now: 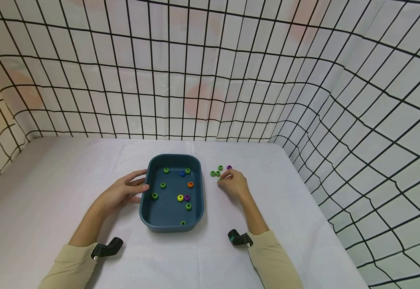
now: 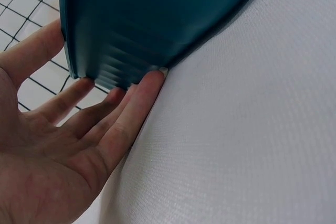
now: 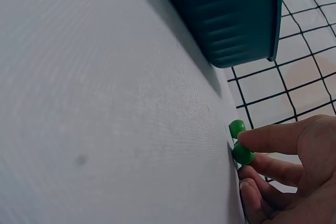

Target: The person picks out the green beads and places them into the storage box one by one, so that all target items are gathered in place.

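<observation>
A dark blue-green tray stands on the white table, with several green beads in it and one each of blue, orange, yellow and purple. Against its left side rests my left hand, thumb at the rim and fairly straight fingers touching the outer wall. To the right of the tray, my right hand pinches a green bead between thumb and fingers, close to the tabletop. Another green bead is just beyond it. Several loose green beads and a purple bead lie around the fingertips.
The white cloth-covered table extends on both sides of the tray. Black netting rises behind the table and along its right side. A black wrist-worn device sits at each sleeve.
</observation>
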`<state>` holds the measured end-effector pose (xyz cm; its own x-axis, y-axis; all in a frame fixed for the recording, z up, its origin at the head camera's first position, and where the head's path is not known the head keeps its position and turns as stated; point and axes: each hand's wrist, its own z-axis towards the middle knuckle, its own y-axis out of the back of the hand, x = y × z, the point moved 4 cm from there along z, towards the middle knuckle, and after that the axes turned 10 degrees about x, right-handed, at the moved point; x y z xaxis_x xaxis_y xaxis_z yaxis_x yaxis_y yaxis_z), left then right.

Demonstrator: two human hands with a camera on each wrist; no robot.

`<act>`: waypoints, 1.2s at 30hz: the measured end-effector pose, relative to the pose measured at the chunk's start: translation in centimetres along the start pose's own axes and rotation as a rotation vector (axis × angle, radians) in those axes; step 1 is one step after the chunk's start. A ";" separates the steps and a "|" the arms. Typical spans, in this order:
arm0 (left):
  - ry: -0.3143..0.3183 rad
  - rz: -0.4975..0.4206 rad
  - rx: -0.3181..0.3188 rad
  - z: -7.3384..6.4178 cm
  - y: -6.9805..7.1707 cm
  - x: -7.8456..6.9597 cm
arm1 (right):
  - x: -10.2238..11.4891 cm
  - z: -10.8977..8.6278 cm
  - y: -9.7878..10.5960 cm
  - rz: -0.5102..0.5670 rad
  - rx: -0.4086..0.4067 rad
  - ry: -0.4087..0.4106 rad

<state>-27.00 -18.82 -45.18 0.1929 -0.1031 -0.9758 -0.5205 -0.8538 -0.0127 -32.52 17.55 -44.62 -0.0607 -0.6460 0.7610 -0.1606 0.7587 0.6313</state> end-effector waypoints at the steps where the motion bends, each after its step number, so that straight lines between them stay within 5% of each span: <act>1: 0.000 0.000 0.001 0.0 0.0 0.0 | 0.0 0.0 0.0 -0.002 0.000 0.001; 14: -0.005 -0.001 0.004 0.0 0.0 0.0 | 0.8 -0.2 -0.2 0.042 -0.011 0.028; 30: -0.012 0.003 0.013 -0.1 -0.1 -0.2 | 6.3 -2.9 -0.9 0.277 0.113 0.197; 36: -0.014 -0.004 0.016 0.0 0.0 -0.2 | 7.7 -3.9 -1.8 0.289 0.166 0.218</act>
<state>-27.01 -18.76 -44.97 0.1829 -0.0925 -0.9788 -0.5332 -0.8458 -0.0197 -28.89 11.52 -39.27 0.0814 -0.3615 0.9288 -0.3255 0.8711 0.3676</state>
